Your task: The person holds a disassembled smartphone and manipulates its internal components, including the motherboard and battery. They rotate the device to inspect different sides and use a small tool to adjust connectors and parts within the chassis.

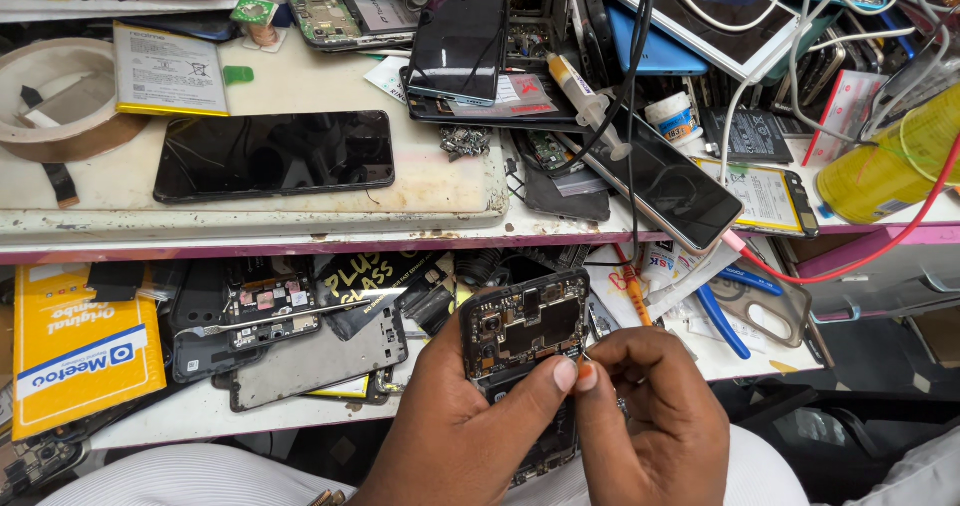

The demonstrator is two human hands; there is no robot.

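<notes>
Phone: open phone (523, 328) with its back off, sitting in the left hand (470, 416).
Left fingers: wrapped around it, thumb on its right edge.
Right hand (655, 416): fingertips pinched shut at that same edge; what they pinch is too small to tell.

Two-tier white workbench (300, 228), worn and stained, its front edge trimmed in pink. The upper shelf (440, 191) carries a cream work mat with grimy, chipped edges. The lower shelf (200, 416) sits beneath it in shadow. Dark floor (860, 436) shows at lower right. Light is even and bright, with soft reflections on glossy surfaces.
</notes>
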